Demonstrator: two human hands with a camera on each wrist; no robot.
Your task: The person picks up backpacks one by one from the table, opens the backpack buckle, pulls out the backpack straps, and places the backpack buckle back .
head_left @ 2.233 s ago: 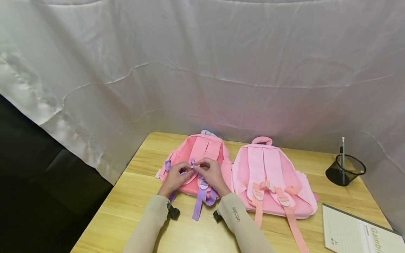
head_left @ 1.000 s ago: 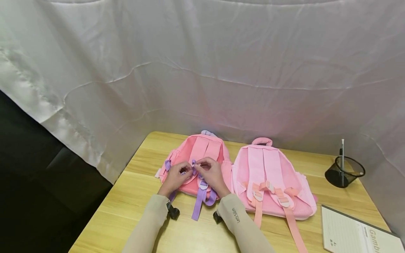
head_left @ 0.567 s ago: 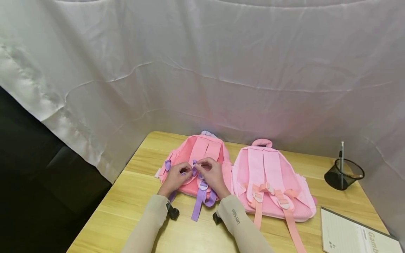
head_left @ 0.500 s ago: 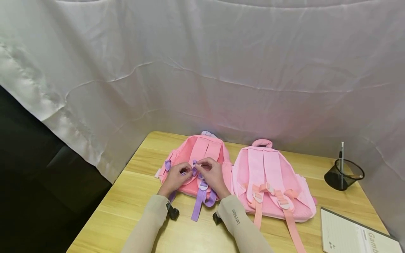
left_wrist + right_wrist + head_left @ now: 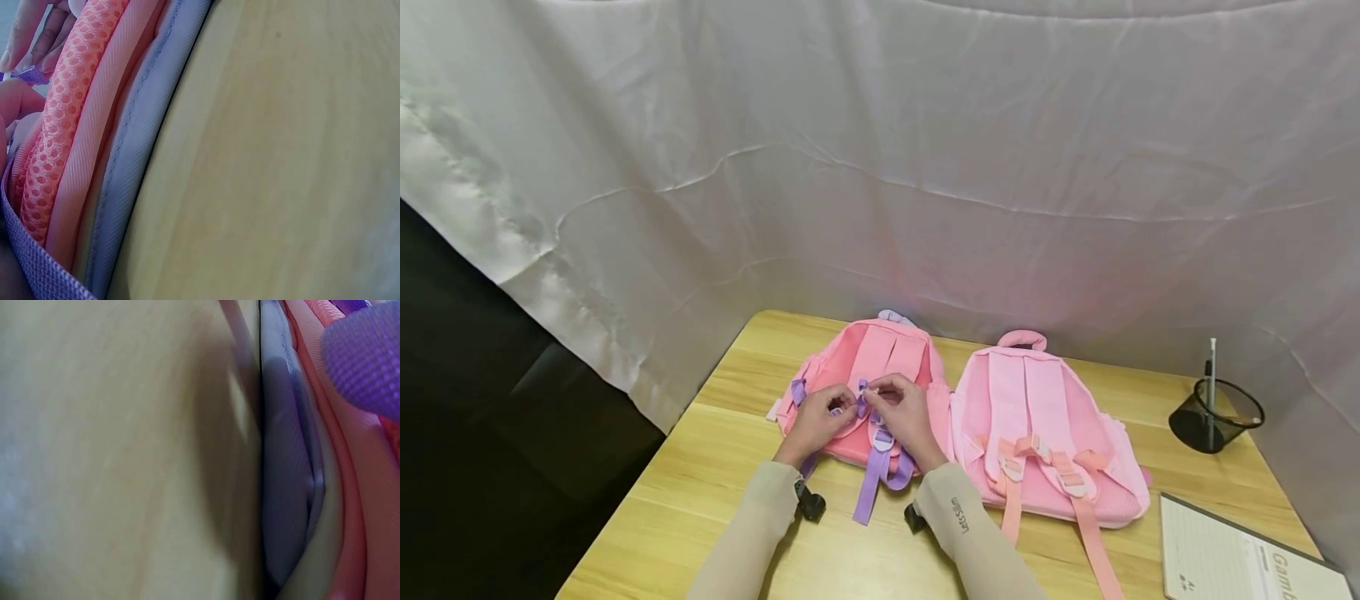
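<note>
A coral-pink backpack (image 5: 906,354) lies back side up on the table, its shoulder straps facing me. Over its middle, my left hand (image 5: 820,421) and right hand (image 5: 906,414) meet fingertip to fingertip. Between them they pinch a short purple webbing strap (image 5: 862,387), a small pale piece showing at the right fingertips. Fingers (image 5: 22,37) and a bit of this strap appear at the upper left of the left wrist view; most of the grip is hidden there. Below the hands, a purple adjuster strap (image 5: 868,492) hangs over the backpack's front edge.
Against its right side lies a light pink backpack (image 5: 1007,383) with peach straps (image 5: 1097,542) trailing forward. A black mesh pen cup (image 5: 1197,421) holding pens and a notebook (image 5: 1232,550) are at the right of the wooden table (image 5: 700,500). A grey curtain (image 5: 925,167) hangs behind.
The purple strap between the fingertips has shifted slightly right, and more of it shows below the pinch. Both hands stay in nearly the same place; the head view has tilted a little.
</note>
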